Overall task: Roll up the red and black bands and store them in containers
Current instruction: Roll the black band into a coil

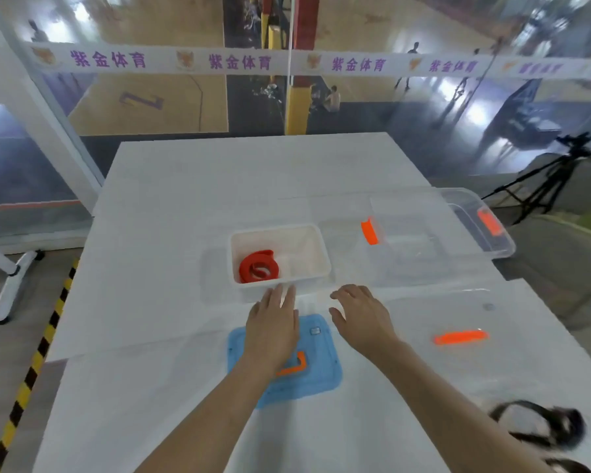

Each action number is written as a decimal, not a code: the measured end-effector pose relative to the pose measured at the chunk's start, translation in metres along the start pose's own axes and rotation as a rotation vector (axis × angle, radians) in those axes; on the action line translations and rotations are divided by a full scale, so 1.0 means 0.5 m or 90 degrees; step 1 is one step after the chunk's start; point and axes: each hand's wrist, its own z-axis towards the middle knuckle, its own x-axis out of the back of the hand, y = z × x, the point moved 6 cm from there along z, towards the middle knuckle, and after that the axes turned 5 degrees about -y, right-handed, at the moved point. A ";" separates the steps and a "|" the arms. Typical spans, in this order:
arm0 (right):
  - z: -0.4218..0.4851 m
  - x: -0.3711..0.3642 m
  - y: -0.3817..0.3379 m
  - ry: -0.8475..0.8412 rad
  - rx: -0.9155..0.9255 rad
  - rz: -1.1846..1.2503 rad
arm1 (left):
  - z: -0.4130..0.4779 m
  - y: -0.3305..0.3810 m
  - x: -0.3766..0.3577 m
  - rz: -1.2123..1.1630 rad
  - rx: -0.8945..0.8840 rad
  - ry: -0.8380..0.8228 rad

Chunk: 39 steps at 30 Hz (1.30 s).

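One black band [539,428] is lying loose and unrolled at the lower right of the frame, blurred, sitting close to the table's [185,199] near edge. Slightly farther in, a blue lid [321,370] with an orange latch is resting flat at lower centre, partly under the left forearm. Above it, the left hand [273,322] and right hand [359,315] are both hovering palm down with fingers spread and relaxed, holding nothing. The left fingertips are reaching up to the near rim of the small white container [323,250]; whether they are touching it is hard to tell.

Inside that container, toward its left side, the red band [258,268] is sitting coiled, its outer end lifting off the roll. Farther right, a large clear bin [492,233] with orange latches is standing on the table.

Judging from this, the red half is looking done and the black band is waiting. The coil may be working loose and springing open before the lid goes on, since nothing is pinning its free end. A push from the left hand could also be sliding the light container away, and the black band may be slipping off the edge if brushed by an arm.
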 end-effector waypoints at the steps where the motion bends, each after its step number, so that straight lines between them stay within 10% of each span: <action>1: -0.047 0.008 0.026 0.012 -0.018 -0.001 | -0.020 0.031 -0.015 0.003 -0.020 -0.009; 13: -0.382 0.027 0.320 0.094 -0.125 0.055 | -0.195 0.373 -0.185 0.037 -0.121 -0.086; 28: -0.599 -0.046 0.884 -0.049 -0.159 0.099 | -0.270 0.817 -0.548 -0.011 -0.024 -0.246; 39: -0.589 -0.114 1.093 -0.091 -0.438 0.264 | -0.280 0.911 -0.639 -0.048 -0.053 -0.306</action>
